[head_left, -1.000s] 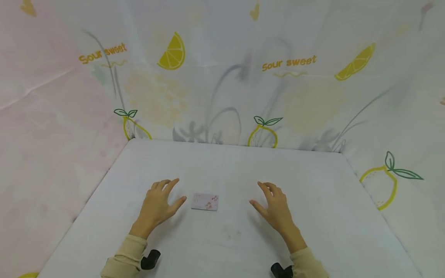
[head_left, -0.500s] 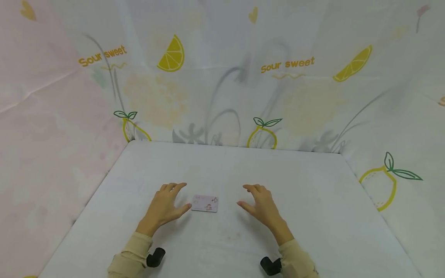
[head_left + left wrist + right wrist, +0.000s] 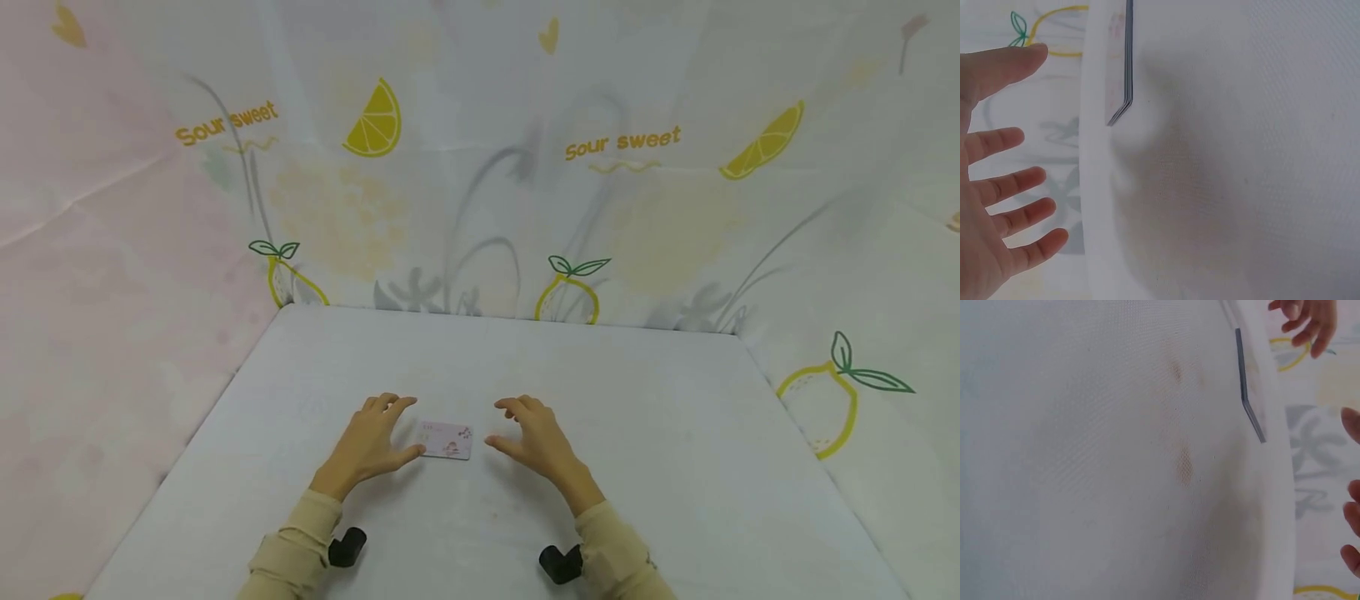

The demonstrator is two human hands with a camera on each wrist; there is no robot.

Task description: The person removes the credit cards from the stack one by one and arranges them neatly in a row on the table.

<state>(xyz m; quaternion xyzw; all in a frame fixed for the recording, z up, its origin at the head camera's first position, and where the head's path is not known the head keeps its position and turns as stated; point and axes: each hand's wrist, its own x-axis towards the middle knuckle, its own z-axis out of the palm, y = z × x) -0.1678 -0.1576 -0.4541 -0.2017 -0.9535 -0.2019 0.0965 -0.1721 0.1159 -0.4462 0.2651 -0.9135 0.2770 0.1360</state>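
Observation:
A flat, pale pink rectangular stack of cards [image 3: 448, 440], with small red figures printed on its top, lies on the white table. In the left wrist view its edge [image 3: 1129, 62] shows several thin layers. My left hand [image 3: 367, 442] is at the left of the cards, fingers spread and relaxed. Its thumb tip overlaps their left end in the head view, but the left wrist view shows a gap. To the right, my right hand [image 3: 542, 442] hovers with bent, loose fingers and touches nothing. The right wrist view shows only its fingertips [image 3: 1352, 515].
The white tabletop [image 3: 600, 375] stretches around the hands. Behind it and at both sides hangs a cloth backdrop [image 3: 480, 192] with lemon drawings and lettering. Black angular pieces [image 3: 348, 547] are attached near both cuffs. Faint brownish marks [image 3: 1184, 465] show on the tabletop.
Both hands have moved inward toward the stack of cards, the left hand to the right and the right hand to the left. The cards have stayed in place on the table.

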